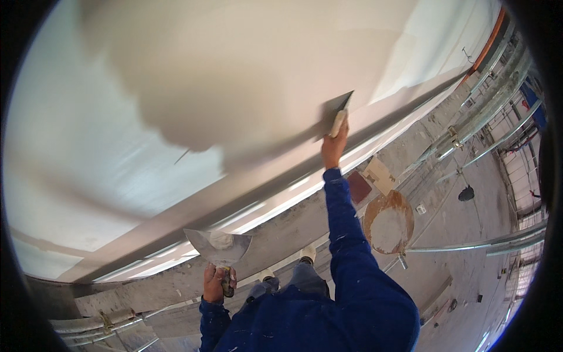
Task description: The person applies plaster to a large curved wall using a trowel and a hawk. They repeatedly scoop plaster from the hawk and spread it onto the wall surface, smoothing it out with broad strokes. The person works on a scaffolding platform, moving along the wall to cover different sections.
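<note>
My right hand (335, 148) is stretched far out and closed around the pale handle of a putty knife (346, 104). Its thin dark blade is tilted against or close to the pale wall (275, 70); whether it touches I cannot tell. Low and near my body, my left hand (216, 284) grips the dark handle of a wide putty knife (239, 249). A lump of whitish filler (221, 240) lies on that broad, flared metal blade, which points away from me toward the wall's lower edge.
Below the wall runs a planked platform (281, 258) where my feet stand. Metal scaffold tubes (469, 246) cross at the right and lower left. A round brown-rimmed bucket (375, 240), a dark red square piece (358, 187) and a tan board (380, 175) sit to the right.
</note>
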A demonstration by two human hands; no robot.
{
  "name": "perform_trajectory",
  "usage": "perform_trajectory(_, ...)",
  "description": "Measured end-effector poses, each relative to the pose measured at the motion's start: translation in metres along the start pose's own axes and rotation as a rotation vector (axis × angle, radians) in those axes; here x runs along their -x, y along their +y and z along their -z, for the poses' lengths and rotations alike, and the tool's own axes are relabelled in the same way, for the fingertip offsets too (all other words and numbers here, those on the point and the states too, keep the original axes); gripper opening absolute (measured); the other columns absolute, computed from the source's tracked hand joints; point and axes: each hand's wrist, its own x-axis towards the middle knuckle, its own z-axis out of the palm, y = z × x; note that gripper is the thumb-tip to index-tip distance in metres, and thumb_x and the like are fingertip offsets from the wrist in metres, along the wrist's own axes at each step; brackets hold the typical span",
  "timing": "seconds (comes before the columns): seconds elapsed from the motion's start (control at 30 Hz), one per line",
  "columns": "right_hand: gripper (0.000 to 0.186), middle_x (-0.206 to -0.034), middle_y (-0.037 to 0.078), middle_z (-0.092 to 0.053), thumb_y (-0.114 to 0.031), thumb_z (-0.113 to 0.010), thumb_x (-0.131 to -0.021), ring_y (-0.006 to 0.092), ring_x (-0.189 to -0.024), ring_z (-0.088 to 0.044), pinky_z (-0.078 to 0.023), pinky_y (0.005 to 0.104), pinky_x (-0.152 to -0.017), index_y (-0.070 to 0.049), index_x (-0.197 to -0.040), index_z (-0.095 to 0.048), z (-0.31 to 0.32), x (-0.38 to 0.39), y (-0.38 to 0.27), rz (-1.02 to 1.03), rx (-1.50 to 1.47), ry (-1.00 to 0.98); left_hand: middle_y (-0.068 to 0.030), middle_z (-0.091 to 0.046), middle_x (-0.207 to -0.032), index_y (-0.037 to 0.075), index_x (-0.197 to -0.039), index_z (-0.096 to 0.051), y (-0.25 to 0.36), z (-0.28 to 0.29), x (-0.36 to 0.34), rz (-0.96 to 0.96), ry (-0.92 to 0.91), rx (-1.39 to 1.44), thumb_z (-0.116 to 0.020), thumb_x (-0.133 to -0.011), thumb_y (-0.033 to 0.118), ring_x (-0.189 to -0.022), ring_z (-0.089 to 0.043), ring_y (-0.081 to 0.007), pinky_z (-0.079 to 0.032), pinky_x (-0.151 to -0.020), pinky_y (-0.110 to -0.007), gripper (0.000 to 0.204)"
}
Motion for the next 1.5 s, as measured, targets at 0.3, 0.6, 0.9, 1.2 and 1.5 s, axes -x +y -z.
perform_trajectory(0.3, 0.077, -0.131, 0.020, -0.026, 0.015, -0.045, -0.064, 0.0370, -0.121, -0.027, -0.026, 0.0418, -0.099, -0.011, -0.133, -0.024, -0.081, 0.168, -0.142, -0.021, -0.078, -0.081, -0.0088, -0.050, -0.065, 0.001, -0.094, -0.040, 0.019, 0.060, 0.039, 0.023, 0.099, -0.011, -0.050, -0.083, 0.037, -0.047, -0.048, -0.0158, -0.041, -0.042, -0.026, 0.039)
perform_trajectory(0.6, 0.047, -0.104, 0.018, -0.055, 0.002, -0.048, -0.067, 0.0267, -0.098, -0.053, -0.040, 0.0318, -0.084, 0.004, -0.113, -0.044, 0.045, 0.107, -0.046, -0.287, -0.159, -0.088, -0.0106, -0.049, -0.063, 0.002, -0.088, -0.036, 0.014, 0.055, 0.043, -0.060, 0.097, 0.054, -0.050, -0.084, 0.033, -0.045, -0.048, -0.0182, -0.042, -0.040, -0.028, 0.035)
perform_trajectory(0.9, 0.047, -0.079, 0.011, -0.055, 0.004, -0.046, -0.062, 0.0212, -0.068, -0.053, -0.042, 0.0290, -0.063, 0.004, -0.109, -0.047, 0.130, -0.125, 0.057, -0.051, -0.048, 0.337, -0.0111, -0.049, -0.065, 0.001, -0.094, -0.037, -0.007, 0.000, 0.011, -0.052, 0.029, 0.069, -0.050, -0.084, 0.033, -0.045, -0.048, -0.0181, -0.042, -0.040, -0.029, 0.036)
perform_trajectory(1.2, 0.061, -0.107, 0.022, -0.053, 0.006, -0.044, -0.064, 0.0364, -0.099, -0.051, -0.040, 0.0384, -0.083, -0.004, -0.124, -0.038, 0.120, -0.216, 0.085, 0.033, 0.106, 0.289, -0.0106, -0.049, -0.064, 0.003, -0.097, -0.037, -0.023, -0.056, -0.007, -0.010, 0.115, 0.116, -0.054, -0.082, 0.035, -0.045, -0.047, -0.0165, -0.042, -0.041, -0.027, 0.040)
perform_trajectory(1.5, 0.063, -0.108, 0.018, -0.053, 0.005, -0.042, -0.064, 0.0274, -0.093, -0.053, -0.040, 0.0305, -0.081, -0.004, -0.127, -0.036, 0.086, -0.193, 0.070, 0.046, 0.034, 0.285, -0.0081, -0.049, -0.062, 0.001, -0.099, -0.038, -0.016, -0.053, -0.003, -0.002, 0.126, 0.075, -0.054, -0.081, 0.036, -0.045, -0.047, -0.0150, -0.041, -0.041, -0.025, 0.042)
